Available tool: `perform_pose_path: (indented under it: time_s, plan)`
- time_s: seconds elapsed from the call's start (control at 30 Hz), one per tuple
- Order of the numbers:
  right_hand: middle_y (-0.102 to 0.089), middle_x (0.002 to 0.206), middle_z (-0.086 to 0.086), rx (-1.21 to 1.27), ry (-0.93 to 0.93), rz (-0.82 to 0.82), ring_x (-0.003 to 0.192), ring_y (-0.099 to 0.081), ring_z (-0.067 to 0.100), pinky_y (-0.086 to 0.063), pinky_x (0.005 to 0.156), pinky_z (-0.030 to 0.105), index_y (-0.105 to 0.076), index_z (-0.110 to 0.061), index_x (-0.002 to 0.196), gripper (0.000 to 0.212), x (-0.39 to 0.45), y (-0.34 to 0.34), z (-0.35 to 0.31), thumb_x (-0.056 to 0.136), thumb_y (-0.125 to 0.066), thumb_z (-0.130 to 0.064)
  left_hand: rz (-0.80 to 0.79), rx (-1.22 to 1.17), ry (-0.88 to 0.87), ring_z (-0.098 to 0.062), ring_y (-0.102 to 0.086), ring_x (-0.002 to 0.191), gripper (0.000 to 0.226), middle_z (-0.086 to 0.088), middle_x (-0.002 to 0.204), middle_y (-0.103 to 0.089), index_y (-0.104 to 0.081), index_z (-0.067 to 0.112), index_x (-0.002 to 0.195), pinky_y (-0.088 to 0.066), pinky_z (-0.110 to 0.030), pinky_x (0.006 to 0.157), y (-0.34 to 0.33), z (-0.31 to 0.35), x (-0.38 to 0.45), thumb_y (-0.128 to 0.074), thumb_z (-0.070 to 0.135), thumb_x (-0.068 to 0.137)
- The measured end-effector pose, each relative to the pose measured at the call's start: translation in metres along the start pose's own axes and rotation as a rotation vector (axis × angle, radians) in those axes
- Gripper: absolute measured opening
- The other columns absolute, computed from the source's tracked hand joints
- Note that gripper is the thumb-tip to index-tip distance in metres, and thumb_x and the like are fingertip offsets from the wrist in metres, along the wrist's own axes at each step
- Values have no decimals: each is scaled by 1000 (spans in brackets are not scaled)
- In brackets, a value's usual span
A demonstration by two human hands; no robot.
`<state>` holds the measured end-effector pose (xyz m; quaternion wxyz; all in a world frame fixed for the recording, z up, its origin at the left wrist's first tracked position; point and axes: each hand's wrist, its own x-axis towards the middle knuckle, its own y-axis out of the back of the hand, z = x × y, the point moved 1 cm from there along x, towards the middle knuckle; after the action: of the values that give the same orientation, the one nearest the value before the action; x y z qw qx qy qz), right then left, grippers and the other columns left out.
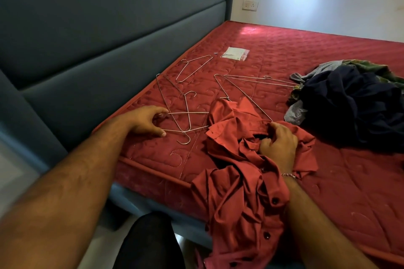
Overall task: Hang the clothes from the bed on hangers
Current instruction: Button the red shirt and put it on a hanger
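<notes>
From my remote seat I see the left hand (145, 121) resting on the red mattress (284, 46) near its front corner, its grip closed on the end of a wire hanger (185, 130), thumb and fingers pinching the two wires where they meet. That hanger lies crossed over two other wire hangers (172, 96). A further hanger (194, 67) lies apart, closer to the padded blue headboard (109, 28), and two more (251, 82) lie between the red shirt (238, 181) and the clothes pile (354, 111), their tips reaching under both.

The right hand (277, 142) sits on the crumpled red shirt, fingers curled into the cloth and gripping a fold (a thin bracelet shows at the wrist). The shirt lies on the mattress edge, its buttoned lower part hanging over the side.

The pile, dark navy cloth with checked and green patterned pieces, sits to the right, well apart from the hands. A small clear packet (235, 53) lies beyond the hangers.
</notes>
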<state>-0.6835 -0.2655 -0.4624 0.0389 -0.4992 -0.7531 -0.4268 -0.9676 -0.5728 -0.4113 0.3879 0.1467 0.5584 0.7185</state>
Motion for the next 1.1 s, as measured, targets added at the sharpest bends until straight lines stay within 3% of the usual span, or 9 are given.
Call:
perform_pose_path:
  time_s: [0.1,0.23,0.37,0.47,0.53,0.67,0.9,1.03,1.1]
  plan:
    - [-68,126,17,11,32,33,120,-60,37,-34,106,42,-67,0,123,68,-3,4,-4,68,-38,-28,226,85,-35,-18,-62,114,86,0,128,-58,-49,25,152,-52,-35,101,4,8,-10,-88,30,76]
    - [-67,129,15,43,22,90,123,-58,34,-36,106,43,-66,-1,126,63,-5,17,-15,66,-50,-13,391,176,95,-25,-64,116,63,0,128,-64,-59,29,143,-55,-41,96,21,25,-23,-73,29,81]
    - [-63,132,14,124,-4,98,126,-57,32,-42,110,43,-64,-4,130,62,1,34,-22,70,-53,-6,573,-18,231,-30,-70,100,37,-6,112,-77,-74,25,120,-56,-39,88,44,29,-31,-65,21,84]
    - [-58,135,11,141,-19,42,128,-55,26,-39,110,30,-62,-8,135,61,8,49,-18,75,-57,5,375,-249,-25,-7,-67,70,32,9,93,-80,-82,21,104,-51,-30,74,54,48,-35,-60,4,89]
    - [-56,137,10,131,9,3,129,-53,23,-32,109,17,-61,-9,137,64,16,59,-13,75,-58,9,154,-269,-140,-12,-63,55,32,2,80,-79,-82,14,95,-53,-29,63,56,73,-38,-55,-2,91]
    - [-56,138,9,123,119,-12,130,-52,21,-23,109,3,-60,-8,137,68,39,86,-12,71,-56,12,-77,-278,-154,-24,-62,59,32,-14,78,-77,-81,7,89,-49,-33,60,53,113,-31,-50,3,94]
    - [-56,139,3,144,290,17,128,-52,11,-31,111,9,-61,-9,138,70,41,120,-25,70,-50,-1,-182,-197,-109,-32,-67,58,36,-23,78,-75,-73,-4,90,-52,-30,52,50,173,-25,-39,6,96]
    - [-61,133,2,127,340,82,122,-58,17,-45,110,34,-66,-10,133,63,36,128,-26,71,-54,-5,-229,-181,-130,-36,-66,56,37,-29,77,-73,-69,-10,93,-55,-36,54,43,220,-22,-38,9,96]
    - [-63,130,3,75,405,81,122,-59,20,-41,113,42,-67,-10,131,54,33,129,-26,78,-59,-16,-233,-150,-159,-37,-67,58,37,-29,78,-73,-69,-8,93,-56,-38,55,40,245,-22,-38,11,96]
